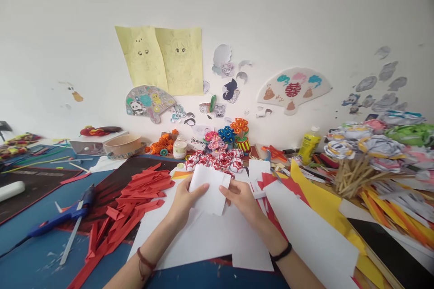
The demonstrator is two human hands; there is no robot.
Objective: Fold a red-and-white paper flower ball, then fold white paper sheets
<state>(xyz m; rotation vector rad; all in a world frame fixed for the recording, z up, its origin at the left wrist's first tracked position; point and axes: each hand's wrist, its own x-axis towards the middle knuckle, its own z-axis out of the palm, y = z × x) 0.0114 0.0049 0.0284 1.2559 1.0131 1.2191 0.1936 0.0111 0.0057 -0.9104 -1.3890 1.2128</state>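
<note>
A folded piece of white paper (210, 187) is held up in the middle, above larger white sheets (210, 239) on the table. My left hand (185, 198) grips its left edge, the thumb lying across the front. On the right edge, my right hand (239, 194) pinches the paper between thumb and fingers. Just behind the paper is a cluster of red and white paper flowers (217, 161). Many folded red paper strips (145, 189) lie in a heap left of my left hand.
A blue glue gun (64, 216) rests at the left. To the right are yellow paper (318, 194), a black-screened device (389, 250) and paper flowers on sticks (349, 176). A yellow bottle (309, 146) and a round tan container (124, 143) stand near the wall.
</note>
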